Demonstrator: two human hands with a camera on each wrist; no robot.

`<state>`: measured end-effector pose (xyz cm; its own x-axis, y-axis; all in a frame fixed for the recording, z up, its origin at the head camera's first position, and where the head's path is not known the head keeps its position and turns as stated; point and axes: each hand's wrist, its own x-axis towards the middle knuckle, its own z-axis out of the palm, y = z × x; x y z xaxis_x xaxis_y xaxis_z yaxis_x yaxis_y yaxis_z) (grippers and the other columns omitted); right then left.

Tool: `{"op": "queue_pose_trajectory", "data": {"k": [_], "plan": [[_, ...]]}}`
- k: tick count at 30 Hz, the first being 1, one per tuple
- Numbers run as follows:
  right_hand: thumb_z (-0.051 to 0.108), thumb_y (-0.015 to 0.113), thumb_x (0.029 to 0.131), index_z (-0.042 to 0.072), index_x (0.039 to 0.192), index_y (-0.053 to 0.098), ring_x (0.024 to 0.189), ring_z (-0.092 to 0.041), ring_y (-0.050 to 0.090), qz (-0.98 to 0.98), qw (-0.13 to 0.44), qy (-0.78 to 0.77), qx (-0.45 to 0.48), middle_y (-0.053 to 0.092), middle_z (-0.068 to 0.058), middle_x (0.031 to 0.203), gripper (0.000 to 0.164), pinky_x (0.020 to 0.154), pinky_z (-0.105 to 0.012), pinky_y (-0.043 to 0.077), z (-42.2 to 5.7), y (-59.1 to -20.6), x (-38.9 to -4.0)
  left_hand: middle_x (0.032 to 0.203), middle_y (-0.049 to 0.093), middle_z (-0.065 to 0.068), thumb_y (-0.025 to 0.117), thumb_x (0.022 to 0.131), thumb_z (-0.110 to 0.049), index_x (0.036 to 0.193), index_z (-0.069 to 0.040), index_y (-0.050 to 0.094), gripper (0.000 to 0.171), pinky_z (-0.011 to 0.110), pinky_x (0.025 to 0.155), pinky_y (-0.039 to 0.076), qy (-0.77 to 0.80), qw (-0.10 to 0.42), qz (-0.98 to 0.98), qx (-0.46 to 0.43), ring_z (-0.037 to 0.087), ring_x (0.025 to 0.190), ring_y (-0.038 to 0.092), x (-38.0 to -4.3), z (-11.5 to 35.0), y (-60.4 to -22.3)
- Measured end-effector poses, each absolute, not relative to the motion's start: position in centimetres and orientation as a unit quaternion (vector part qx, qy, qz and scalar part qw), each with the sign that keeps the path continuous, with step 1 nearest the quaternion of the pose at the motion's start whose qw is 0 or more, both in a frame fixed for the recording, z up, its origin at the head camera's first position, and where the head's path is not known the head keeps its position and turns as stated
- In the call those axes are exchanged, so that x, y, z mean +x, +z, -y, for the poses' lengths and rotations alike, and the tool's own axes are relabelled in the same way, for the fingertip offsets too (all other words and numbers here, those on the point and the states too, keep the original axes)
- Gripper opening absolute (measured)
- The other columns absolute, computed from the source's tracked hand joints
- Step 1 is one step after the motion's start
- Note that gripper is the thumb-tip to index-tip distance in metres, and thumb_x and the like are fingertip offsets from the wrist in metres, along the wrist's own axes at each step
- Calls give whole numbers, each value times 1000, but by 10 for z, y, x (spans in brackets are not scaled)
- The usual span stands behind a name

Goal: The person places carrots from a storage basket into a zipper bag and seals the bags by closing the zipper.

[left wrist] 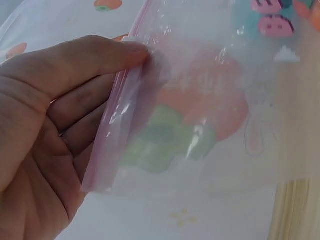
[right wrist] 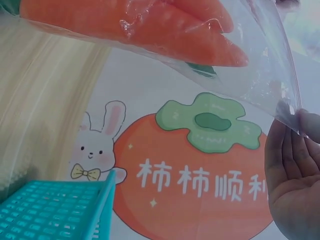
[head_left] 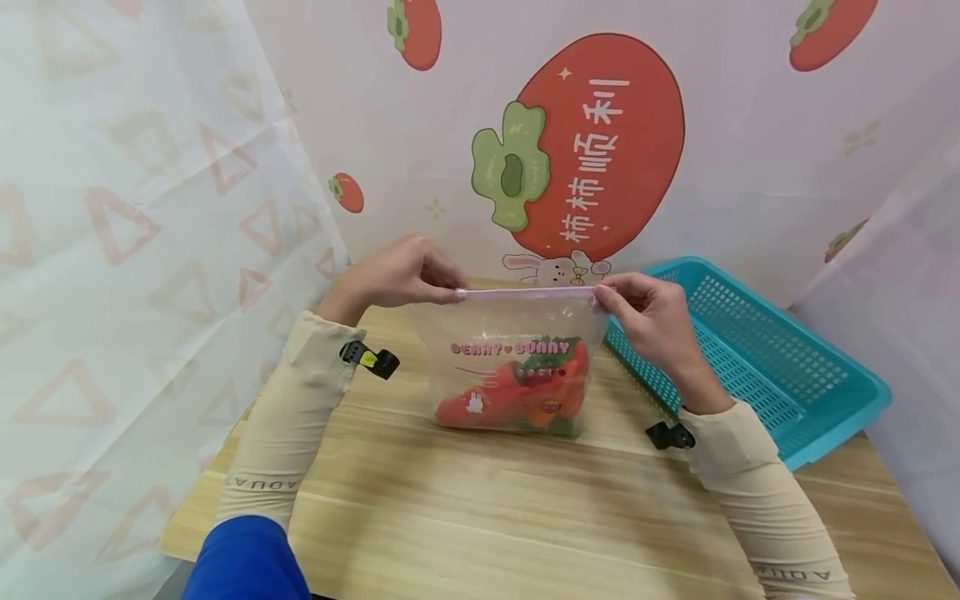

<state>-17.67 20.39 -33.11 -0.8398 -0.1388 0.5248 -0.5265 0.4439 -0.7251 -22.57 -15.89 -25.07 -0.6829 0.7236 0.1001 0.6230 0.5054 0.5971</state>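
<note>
A see-through zip bag (head_left: 501,315) with "BERRY BUNNY" lettering and a pink zip edge (left wrist: 107,135) stands upright on the wooden table. Inside it are several orange carrots (right wrist: 135,35) with green parts, seen through the plastic. My left hand (head_left: 397,273) pinches the left end of the zip edge between thumb and fingers, with a small white slider (left wrist: 129,39) at the thumb tip. At the other end of the same edge, my right hand (head_left: 648,321) pinches the top corner. The zip edge is stretched straight between both hands.
A turquoise plastic basket (head_left: 840,379) with perforated sides stands on the table (head_left: 450,508) to the right, close to my right forearm. Behind is a hanging cloth (head_left: 420,142) printed with persimmons and a rabbit. Another patterned cloth (head_left: 150,275) hangs along the left side.
</note>
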Motion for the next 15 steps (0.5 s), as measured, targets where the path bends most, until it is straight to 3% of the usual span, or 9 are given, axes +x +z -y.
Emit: {"op": "queue_pose_trajectory", "data": {"k": [15], "plan": [[15, 69, 102, 4, 111, 79, 80, 1, 72, 832, 201, 481, 191, 79, -17, 96, 18, 74, -12, 58, -202, -330, -179, 92, 82, 1, 81, 94, -18, 103, -15, 85, 10, 23, 80, 62, 306, 83, -875, 365, 12, 86, 78, -218, 205, -252]]}}
